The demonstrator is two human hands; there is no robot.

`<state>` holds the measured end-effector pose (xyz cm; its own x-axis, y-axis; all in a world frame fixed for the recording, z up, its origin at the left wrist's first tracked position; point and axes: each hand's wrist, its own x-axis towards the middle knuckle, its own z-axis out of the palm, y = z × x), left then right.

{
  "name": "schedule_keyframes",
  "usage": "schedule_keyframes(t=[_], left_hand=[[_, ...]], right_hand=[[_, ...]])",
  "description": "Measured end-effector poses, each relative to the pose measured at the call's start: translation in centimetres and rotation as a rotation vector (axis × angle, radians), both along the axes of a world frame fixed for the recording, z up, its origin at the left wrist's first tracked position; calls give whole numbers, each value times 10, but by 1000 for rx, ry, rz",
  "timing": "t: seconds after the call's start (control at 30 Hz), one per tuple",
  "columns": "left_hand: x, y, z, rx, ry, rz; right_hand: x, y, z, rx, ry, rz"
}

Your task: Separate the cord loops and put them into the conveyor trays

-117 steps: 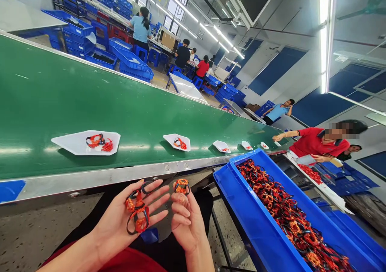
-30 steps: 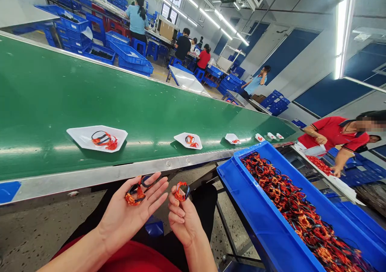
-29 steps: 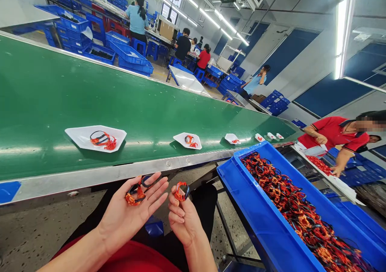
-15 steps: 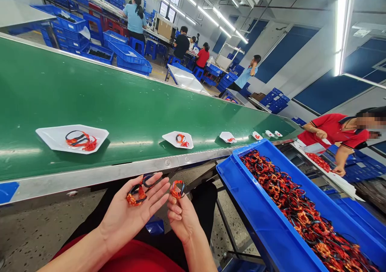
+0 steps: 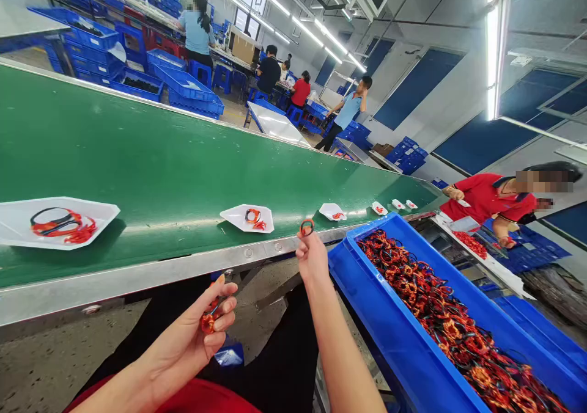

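The right hand [image 5: 312, 260] pinches a small orange-and-black loop [image 5: 307, 226] between narrowly closed fingertips, just above the conveyor's metal edge [image 5: 257, 251], while the left hand [image 5: 192, 333] curls its fingers around a small orange tangle of cords [image 5: 208, 322].

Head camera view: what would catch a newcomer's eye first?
The green conveyor belt runs across the view, with white trays of red-and-black cord loops along it. At lower right, a blue bin is heaped with the same tangled loops, while the right hand, raised near the belt's edge, pinches one small loop.
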<state>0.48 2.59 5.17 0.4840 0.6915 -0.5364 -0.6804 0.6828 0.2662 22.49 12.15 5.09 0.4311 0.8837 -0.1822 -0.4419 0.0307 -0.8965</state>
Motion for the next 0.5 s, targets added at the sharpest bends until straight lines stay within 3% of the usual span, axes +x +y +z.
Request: schedule_keyframes(t=[0.13, 0.27, 0.37, 0.5], left_hand=[[-2, 0, 4, 4, 119, 51], [-4, 1, 4, -1, 213, 81], [-4, 3, 1, -3, 206, 68], [-3, 3, -3, 15, 165, 52]], right_hand=[[25, 56, 8, 10, -56, -162], [44, 88, 9, 34, -146, -284], [50, 88, 5, 66, -226, -286], [41, 61, -8, 73, -324, -188]])
